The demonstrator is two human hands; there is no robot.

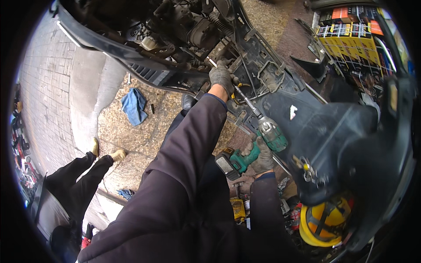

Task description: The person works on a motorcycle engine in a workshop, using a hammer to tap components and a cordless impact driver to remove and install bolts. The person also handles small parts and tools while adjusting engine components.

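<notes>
My right hand [263,158], in a grey work glove, grips the handle of a green cordless impact wrench [272,135] with a battery pack at its base. A long metal extension bar [248,102] runs from the tool's nose up and left. Around that bar, near its far end, my gloved left hand [221,78] is closed. The bar's tip points into an opened vehicle with its engine parts [199,33] exposed. Whether the tip sits on a fastener is hard to tell. Beside the bar lies the vehicle's bare dark floor panel [280,105].
A bunch of keys [308,170] lies at the right, above a yellow hard hat [309,225]. Stacked yellow boxes [348,41] stand at the far right. On the stone floor are a blue cloth [133,106] and a small spanner [129,79]. Another person [79,177] stands at left.
</notes>
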